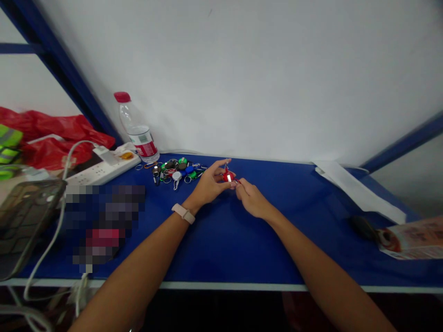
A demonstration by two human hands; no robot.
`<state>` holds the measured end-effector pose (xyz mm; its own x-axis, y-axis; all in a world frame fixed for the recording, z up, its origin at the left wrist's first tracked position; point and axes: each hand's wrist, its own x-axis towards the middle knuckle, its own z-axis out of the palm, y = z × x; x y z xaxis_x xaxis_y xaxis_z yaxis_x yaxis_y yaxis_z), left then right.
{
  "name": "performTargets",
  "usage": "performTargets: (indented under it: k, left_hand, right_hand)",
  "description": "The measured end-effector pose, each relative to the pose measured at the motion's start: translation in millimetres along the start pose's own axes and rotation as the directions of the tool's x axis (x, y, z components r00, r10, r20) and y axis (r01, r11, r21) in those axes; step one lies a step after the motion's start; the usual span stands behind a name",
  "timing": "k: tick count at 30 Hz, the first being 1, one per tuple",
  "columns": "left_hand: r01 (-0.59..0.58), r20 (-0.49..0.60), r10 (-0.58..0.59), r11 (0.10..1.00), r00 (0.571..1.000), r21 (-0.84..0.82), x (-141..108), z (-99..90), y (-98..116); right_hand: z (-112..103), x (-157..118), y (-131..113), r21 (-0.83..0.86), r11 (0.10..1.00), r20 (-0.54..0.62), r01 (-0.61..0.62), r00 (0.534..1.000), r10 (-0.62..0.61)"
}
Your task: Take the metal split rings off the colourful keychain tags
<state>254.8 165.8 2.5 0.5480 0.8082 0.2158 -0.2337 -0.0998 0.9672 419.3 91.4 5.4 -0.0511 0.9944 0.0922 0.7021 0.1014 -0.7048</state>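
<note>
A shiny red retractable key reel [228, 177] is between my hands, above the blue table. My left hand [212, 183], with a pale band on its wrist, grips the reel's body between thumb and fingers. A metal clip or ring stands up at the reel's top by the left fingertips. My right hand [252, 197] is closed at the reel's lower right end, pinching a small part there that the fingers mostly hide. Left of my left hand lies a pile of similar key reels [176, 170] in black, green, blue, red and white, with metal rings and clips.
A water bottle [138, 133] with a red cap stands behind a white power strip [104, 170]. A phone [27, 221] and white cables lie at the left. Folded white paper [360, 191], a dark object [362, 228] and a printed packet [415, 240] lie right. A white wall [242, 78] rises behind.
</note>
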Motion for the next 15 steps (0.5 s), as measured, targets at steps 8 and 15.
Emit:
performTargets:
  k: [8, 15]
  left_hand:
    - [-0.025, 0.021, 0.024, 0.999, 0.999, 0.047, -1.8, 1.4, -0.5]
    - [-0.048, 0.062, 0.044, 0.997, 0.997, 0.064, -3.6, 1.7, 1.5]
  right_hand:
    - [0.2, 2.1, 0.1, 0.016, 1.0, -0.039, -0.018, 0.999, 0.019]
    - [-0.2, 2.8, 0.7, 0.004, 1.0, -0.07, -0.027, 0.997, 0.027]
